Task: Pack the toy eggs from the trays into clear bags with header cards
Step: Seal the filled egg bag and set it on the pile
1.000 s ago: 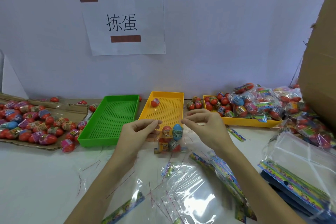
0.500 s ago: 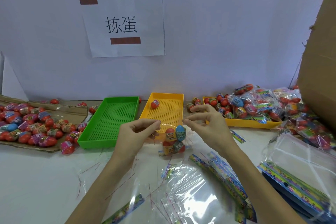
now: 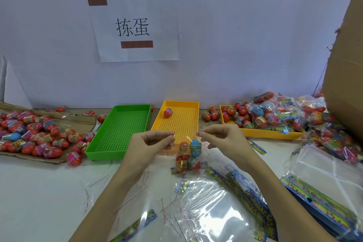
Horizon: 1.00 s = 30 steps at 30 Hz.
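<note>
Both hands (image 3: 151, 144) (image 3: 225, 140) have drawn slightly apart, stretching the bag (image 3: 188, 157).

Four eggs (image 3: 188, 157) in bag (image 3: 186, 149) before trays (image 3: 177, 122).

Glossy, crinkled clear film forms the bag (image 3: 188, 155) at the centre; the eggs (image 3: 189, 156) inside are shiny plastic. Perforated plastic trays, green (image 3: 119, 129) at ten o'clock, yellow (image 3: 179, 122) at twelve. Rough brown cardboard (image 3: 59, 122) at nine. Matt white desk (image 3: 39, 192).
</note>
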{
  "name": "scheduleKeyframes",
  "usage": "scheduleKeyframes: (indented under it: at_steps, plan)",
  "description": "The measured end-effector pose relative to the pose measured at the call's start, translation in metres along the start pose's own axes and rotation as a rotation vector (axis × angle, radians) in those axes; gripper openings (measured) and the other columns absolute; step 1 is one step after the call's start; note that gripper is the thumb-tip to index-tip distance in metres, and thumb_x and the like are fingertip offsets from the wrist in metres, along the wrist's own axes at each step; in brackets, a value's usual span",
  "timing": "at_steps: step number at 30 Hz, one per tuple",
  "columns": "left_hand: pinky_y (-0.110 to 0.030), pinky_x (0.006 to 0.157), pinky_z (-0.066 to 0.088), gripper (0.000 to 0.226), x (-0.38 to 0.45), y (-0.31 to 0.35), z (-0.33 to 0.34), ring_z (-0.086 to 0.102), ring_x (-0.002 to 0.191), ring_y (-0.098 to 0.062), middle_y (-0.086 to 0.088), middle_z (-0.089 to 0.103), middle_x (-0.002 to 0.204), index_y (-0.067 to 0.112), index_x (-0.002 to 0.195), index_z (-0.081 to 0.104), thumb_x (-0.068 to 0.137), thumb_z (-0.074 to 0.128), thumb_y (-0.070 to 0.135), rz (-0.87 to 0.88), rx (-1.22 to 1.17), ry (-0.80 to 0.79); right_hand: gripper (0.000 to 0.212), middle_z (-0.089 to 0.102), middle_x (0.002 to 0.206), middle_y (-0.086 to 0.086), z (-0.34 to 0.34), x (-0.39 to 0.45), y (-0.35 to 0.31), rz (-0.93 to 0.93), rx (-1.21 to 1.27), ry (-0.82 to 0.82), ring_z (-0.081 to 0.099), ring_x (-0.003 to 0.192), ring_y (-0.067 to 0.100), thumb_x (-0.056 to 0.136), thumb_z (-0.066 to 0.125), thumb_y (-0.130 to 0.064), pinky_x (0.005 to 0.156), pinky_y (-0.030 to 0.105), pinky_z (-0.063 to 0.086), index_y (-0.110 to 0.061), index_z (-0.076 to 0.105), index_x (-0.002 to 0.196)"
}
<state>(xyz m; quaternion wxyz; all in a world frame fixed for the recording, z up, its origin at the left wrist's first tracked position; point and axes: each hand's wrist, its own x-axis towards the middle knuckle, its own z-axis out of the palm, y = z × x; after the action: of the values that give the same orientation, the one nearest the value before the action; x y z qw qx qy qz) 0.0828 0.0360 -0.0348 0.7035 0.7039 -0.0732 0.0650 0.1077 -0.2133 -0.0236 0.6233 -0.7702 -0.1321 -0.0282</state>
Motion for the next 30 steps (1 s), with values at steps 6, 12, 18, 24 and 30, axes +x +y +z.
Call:
scheduleKeyframes:
  at_steps: [6,12,18,24,30]
  plan:
    - [-0.023,0.077,0.061,0.025,0.002,-0.002,-0.003,0.078,0.084,-0.024,-0.013,0.081,0.095,0.018,0.099,0.086,0.075,0.085,0.022,-0.010,-0.057,0.019,0.016,0.079,0.091,0.006,-0.007,-0.002,-0.001,0.022,0.086,-0.050,0.075,0.086,0.019,0.092,0.073,-0.008,0.075,0.023,0.058,-0.015,0.082,0.103]
    - [-0.022,0.077,0.061,0.018,0.001,0.000,-0.003,0.080,0.086,-0.026,-0.011,0.082,0.095,0.018,0.094,0.086,0.082,0.081,0.005,0.019,-0.028,0.008,0.018,0.080,0.099,0.003,-0.008,-0.002,-0.002,0.010,0.110,-0.051,0.075,0.093,0.020,0.091,0.074,-0.005,0.079,0.021,0.058,-0.015,0.082,0.103]
    - [-0.017,0.078,0.058,0.031,0.000,0.001,-0.006,0.079,0.093,-0.017,-0.005,0.082,0.095,0.021,0.092,0.086,0.089,0.073,-0.007,0.048,0.074,-0.011,0.022,0.079,0.092,0.002,-0.009,-0.004,-0.004,0.002,0.043,-0.070,0.074,0.088,0.013,0.091,0.071,0.000,0.078,0.018,0.055,-0.016,0.084,0.094]
    - [-0.023,0.088,0.060,0.023,0.001,-0.002,-0.010,0.077,0.100,-0.016,0.000,0.082,0.098,0.017,0.095,0.086,0.090,0.076,-0.004,0.157,0.207,-0.043,0.018,0.079,0.090,-0.003,-0.007,-0.004,-0.005,-0.020,-0.072,-0.061,0.073,0.088,0.010,0.092,0.072,-0.001,0.079,0.019,0.056,-0.015,0.083,0.095]
    - [-0.019,0.086,0.058,0.031,-0.001,0.001,-0.013,0.075,0.100,-0.014,0.000,0.081,0.101,0.008,0.097,0.084,0.095,0.062,-0.014,0.182,0.242,-0.066,0.029,0.077,0.092,-0.001,-0.005,-0.003,-0.008,-0.058,-0.169,-0.042,0.071,0.088,0.010,0.093,0.062,0.008,0.083,0.024,0.059,-0.012,0.083,0.095]
